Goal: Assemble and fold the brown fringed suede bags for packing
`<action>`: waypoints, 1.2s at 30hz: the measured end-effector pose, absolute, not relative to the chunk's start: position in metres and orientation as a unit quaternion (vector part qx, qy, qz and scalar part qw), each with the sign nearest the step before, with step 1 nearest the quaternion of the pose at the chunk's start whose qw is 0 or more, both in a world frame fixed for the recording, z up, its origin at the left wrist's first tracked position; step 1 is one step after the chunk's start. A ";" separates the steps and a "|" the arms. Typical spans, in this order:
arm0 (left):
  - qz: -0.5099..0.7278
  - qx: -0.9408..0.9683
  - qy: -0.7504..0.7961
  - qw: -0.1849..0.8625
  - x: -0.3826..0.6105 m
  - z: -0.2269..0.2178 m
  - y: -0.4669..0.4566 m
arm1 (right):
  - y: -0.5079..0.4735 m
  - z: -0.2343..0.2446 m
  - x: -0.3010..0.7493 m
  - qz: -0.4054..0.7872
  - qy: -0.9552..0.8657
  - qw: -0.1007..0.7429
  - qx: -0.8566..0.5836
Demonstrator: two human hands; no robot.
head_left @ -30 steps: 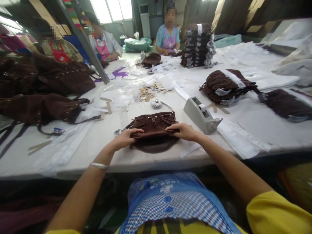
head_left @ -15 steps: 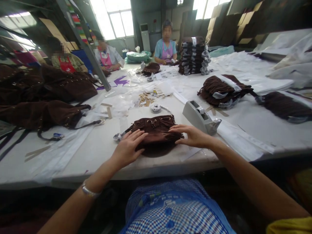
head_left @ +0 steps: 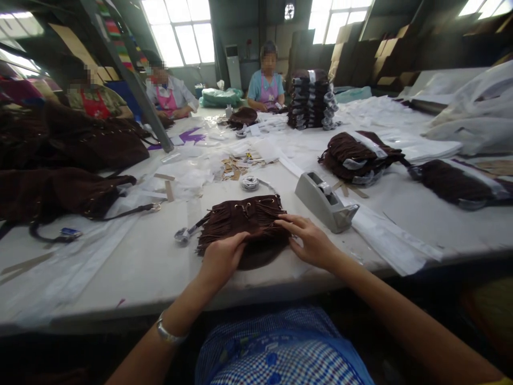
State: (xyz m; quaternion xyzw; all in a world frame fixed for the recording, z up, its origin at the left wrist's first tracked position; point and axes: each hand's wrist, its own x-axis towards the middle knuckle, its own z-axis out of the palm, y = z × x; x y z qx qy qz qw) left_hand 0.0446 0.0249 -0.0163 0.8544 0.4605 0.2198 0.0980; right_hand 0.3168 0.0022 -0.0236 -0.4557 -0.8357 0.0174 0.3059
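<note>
A small brown suede fringed bag (head_left: 243, 220) lies flat on the white table (head_left: 152, 262) right in front of me. My left hand (head_left: 223, 259) rests on its lower left part, fingers curled onto the fringe. My right hand (head_left: 309, 240) lies on its right edge with the fingers stretched flat across the fringe. A metal clasp on a strap (head_left: 181, 235) sticks out from the bag's left side.
A grey tape dispenser (head_left: 325, 201) stands just right of the bag. Heaps of brown bags lie at the left (head_left: 60, 187) and right (head_left: 356, 154), a tall stack (head_left: 311, 99) at the back. Three people sit at the far side. Plastic sleeves and paper tags litter the middle.
Both hands slid down and toward me over the bag's fringe; the left hand went from flat on top to curled at the lower edge. The camera tilted up a little.
</note>
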 end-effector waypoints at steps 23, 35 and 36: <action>0.163 0.913 0.372 -0.039 0.050 -0.063 -0.019 | -0.005 -0.033 0.333 0.029 -0.882 0.270 -0.384; 0.187 0.871 0.440 0.113 0.055 -0.027 -0.019 | 0.022 -0.037 0.242 0.101 -0.873 0.167 -0.446; 0.193 0.865 0.451 0.106 0.056 -0.025 -0.013 | 0.022 -0.041 0.243 0.104 -0.875 0.152 -0.447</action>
